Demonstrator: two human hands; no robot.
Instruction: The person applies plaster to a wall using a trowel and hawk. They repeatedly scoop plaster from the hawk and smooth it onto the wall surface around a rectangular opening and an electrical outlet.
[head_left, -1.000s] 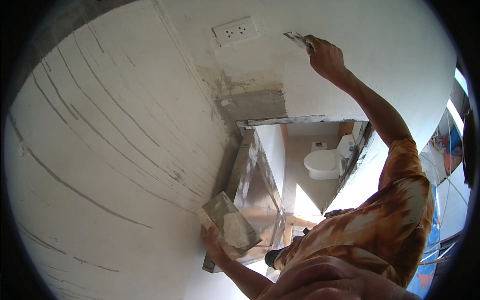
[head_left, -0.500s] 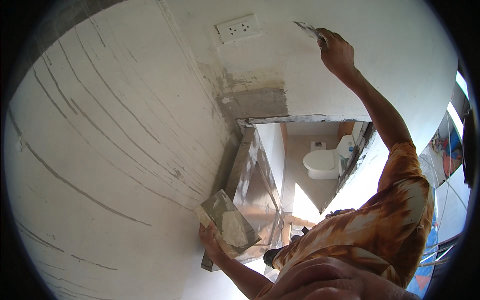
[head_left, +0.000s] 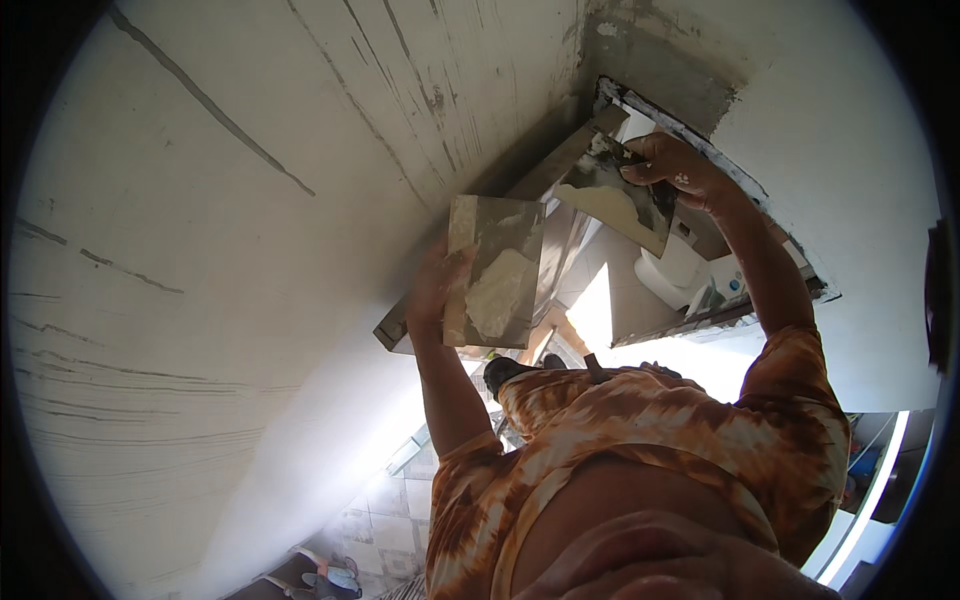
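My left hand (head_left: 437,285), a little blurred, grips the edge of a flat rectangular board (head_left: 522,232) in front of the left wall. A pale patch of putty (head_left: 495,297) is spread on the board. To the right, my right hand (head_left: 682,168) has its fingers closed round a wide putty knife (head_left: 600,168), its broad blade turned toward me. Cream putty lies along the lower part of the blade, and specks of it dot the hand. The blade stands just right of the board, with a small gap between them.
Dark streaks run down the pale left wall (head_left: 250,230). A bare grey patch (head_left: 665,75) marks the corner above a rough-edged opening. Through that opening show a white toilet (head_left: 672,272) and a tiled floor. A wooden frame (head_left: 545,165) leans behind the board.
My right hand has come down from the wall beside the socket to near the board, and putty now shows on its blade. The board stands more upright. The whole view has turned.
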